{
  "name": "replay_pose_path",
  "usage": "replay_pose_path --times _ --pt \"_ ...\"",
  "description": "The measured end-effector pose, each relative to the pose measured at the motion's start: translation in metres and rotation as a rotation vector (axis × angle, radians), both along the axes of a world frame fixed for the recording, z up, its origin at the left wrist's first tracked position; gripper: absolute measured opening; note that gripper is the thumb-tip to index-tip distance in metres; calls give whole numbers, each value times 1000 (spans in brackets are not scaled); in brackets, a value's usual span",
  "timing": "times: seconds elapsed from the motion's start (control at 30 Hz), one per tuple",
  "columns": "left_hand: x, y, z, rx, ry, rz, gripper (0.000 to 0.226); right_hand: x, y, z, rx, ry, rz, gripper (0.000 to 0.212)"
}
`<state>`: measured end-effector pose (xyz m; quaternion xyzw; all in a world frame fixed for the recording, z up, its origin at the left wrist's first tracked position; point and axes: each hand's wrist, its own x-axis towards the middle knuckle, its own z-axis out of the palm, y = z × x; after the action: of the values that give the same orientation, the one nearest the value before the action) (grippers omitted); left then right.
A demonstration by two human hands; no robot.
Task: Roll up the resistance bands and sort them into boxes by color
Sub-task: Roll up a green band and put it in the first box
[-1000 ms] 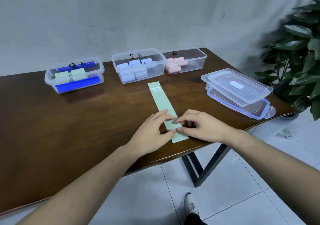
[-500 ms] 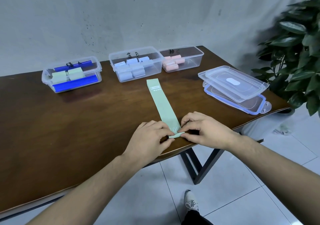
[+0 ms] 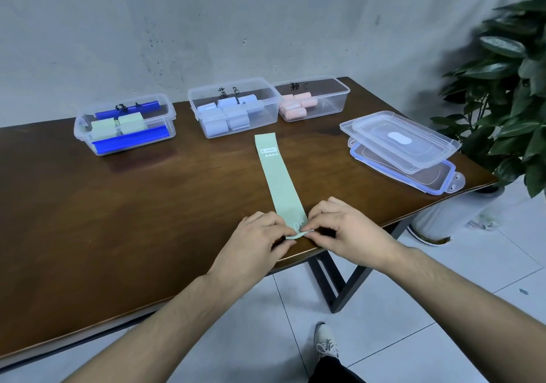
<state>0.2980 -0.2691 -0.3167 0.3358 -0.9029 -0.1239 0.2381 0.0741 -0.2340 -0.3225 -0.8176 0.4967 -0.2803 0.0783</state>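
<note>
A pale green resistance band (image 3: 277, 179) lies flat on the brown table (image 3: 124, 214), running from the front edge toward the boxes. Its near end is curled upward. My left hand (image 3: 254, 241) and my right hand (image 3: 345, 229) pinch that curled end from either side at the table's front edge. Three clear boxes stand at the back: the left box (image 3: 88, 134) holds green rolls, the middle box (image 3: 271, 108) holds light blue rolls, the right box (image 3: 342, 96) holds pink rolls.
Two clear lids (image 3: 399, 143) are stacked near the table's right corner. A potted plant (image 3: 508, 87) stands to the right of the table. Tiled floor and my shoe (image 3: 325, 341) show below the front edge. Black table legs (image 3: 331, 279) sit under the right end.
The near end of the band has been lifted and folded over into the start of a roll. Both hands have drawn back to the table's front edge.
</note>
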Motion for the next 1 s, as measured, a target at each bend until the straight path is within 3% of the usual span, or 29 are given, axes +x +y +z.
replay_pose_path --times 0.27,0.47,0.7,0.8,1.0 --pt "0 -4 3 132 76 44 14 4 1 15 266 -249 -44 17" --pt "-4 -5 5 111 30 58 14 0 -1 8 205 -133 -47 11" --pt "-2 -10 0 -68 -38 7 17 3 -1 9 -94 215 47 15" --pt "-3 -13 -3 -120 -59 -31 15 4 0 9 -51 185 34 17" --pt "-5 -13 -1 29 33 34 13 6 -3 14 41 86 -27 10"
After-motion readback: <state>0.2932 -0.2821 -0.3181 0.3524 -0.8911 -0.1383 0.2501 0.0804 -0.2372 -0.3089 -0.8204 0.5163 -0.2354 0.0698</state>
